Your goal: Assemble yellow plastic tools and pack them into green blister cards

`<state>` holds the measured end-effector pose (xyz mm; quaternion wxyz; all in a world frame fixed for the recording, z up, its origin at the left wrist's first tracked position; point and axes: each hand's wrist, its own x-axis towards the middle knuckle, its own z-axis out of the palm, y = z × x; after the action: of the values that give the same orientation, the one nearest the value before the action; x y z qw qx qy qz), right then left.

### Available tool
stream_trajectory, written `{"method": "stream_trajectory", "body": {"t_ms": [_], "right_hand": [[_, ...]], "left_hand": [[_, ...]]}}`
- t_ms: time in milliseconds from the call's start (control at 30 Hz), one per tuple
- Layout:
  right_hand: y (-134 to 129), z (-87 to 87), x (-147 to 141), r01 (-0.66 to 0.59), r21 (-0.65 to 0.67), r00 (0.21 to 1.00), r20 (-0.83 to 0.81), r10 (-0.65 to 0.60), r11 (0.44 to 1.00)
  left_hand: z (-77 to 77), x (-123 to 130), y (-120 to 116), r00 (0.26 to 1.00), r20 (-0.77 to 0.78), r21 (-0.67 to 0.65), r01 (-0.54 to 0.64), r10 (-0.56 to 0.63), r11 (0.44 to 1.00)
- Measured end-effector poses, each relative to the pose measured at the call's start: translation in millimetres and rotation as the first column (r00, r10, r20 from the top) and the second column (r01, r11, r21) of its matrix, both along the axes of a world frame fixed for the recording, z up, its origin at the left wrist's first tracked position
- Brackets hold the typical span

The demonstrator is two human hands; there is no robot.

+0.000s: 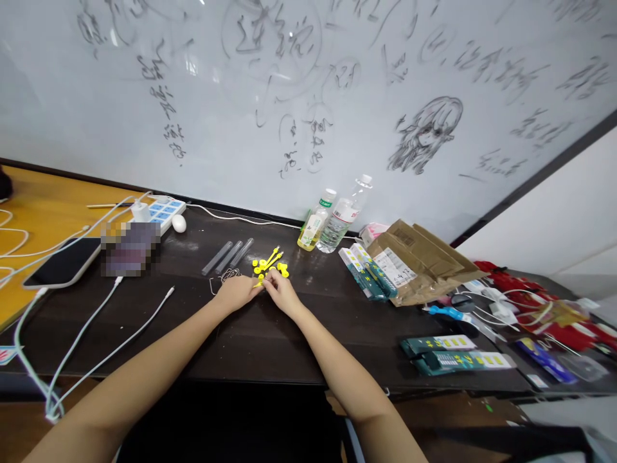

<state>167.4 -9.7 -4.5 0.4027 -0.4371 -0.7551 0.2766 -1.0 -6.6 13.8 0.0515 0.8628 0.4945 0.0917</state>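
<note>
My left hand (236,292) and my right hand (282,292) meet over the dark table, fingertips pinched close together. Between them is a small yellow plastic piece (260,280), partly hidden by the fingers. Just beyond lie several more yellow plastic parts (272,259), some round and some long and thin with pale tips. To the left of these, clear tubes (228,257) rest side by side. A loose bundle of thin pale string or wire (230,275) lies right behind my left hand.
A yellow drink bottle (312,228) and a water bottle (337,225) stand by the whiteboard (193,109). Green boxes (366,273) and a brown paper package (419,257) lie to the right. A phone (62,262), white cables (96,315) and a power strip (166,212) occupy the left.
</note>
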Motion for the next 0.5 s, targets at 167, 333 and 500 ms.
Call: {"method": "stream_trajectory", "body": {"t_ms": [167,333,500], "right_hand": [[1.4,11.8,13.3,-0.083,0.005,0.983,0.165,0.081,0.997],[0.1,12.3,16.0,-0.088,0.034,0.959,0.272,0.075,0.996],[-0.2,12.3,15.1,-0.086,0.025,0.966,0.248,0.077,0.996]], "left_hand": [[0.4,-3.1,1.9,1.0,0.0,-0.014,0.016,-0.016,1.0],[-2.9,-4.0,3.3,0.998,-0.053,0.0,0.024,-0.024,1.0],[-5.5,-1.3,2.6,0.998,-0.054,0.025,0.028,-0.026,0.999]]}}
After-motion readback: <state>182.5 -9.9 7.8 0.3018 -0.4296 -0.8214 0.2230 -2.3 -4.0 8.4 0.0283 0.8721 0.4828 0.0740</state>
